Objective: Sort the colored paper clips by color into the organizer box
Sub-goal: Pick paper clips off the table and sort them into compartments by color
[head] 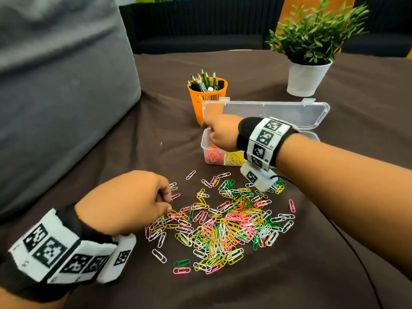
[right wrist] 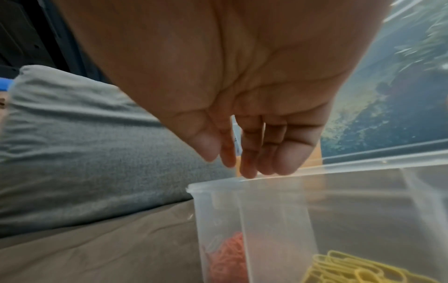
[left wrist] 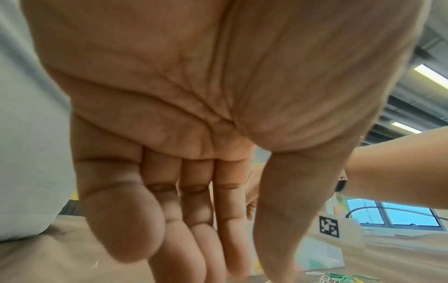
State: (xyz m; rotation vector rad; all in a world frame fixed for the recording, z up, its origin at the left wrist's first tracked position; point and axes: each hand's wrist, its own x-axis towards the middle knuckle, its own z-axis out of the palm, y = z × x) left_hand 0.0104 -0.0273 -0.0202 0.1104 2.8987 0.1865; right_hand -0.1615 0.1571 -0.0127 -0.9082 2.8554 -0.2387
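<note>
The right hand and wrist hide most of the box at frame centre, and the left hand's fingers curl out of sight.

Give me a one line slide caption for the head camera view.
Right hand over the organizer box's orange compartment while left hand reaches the mixed paper clip pile.

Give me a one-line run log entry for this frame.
right hand: open, over organizer box orange compartment | left hand: at loose clip pile | sorted: orange, yellow
</note>
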